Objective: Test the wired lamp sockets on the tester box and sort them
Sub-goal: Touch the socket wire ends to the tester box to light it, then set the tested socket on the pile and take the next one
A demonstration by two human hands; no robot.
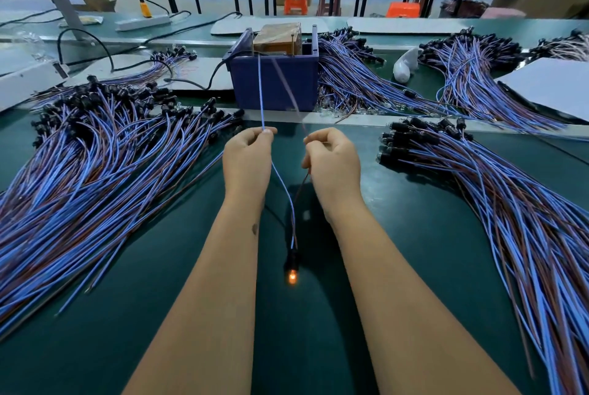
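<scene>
Smooth dark green bench mat [414, 235], with big floppy heaps of thin blue and brown leads on both sides. The left hand [247, 160] has its fingertips pinched shut on the blue wire [262, 101], and the right hand [333, 165] is closed the same way on the blurry brown wire [288, 92]. Both run up to the boxy blue plastic tester box [274, 82] just behind. The little black lamp socket [292, 259] hangs between the forearms, its bulb [292, 276] glowing orange.
</scene>
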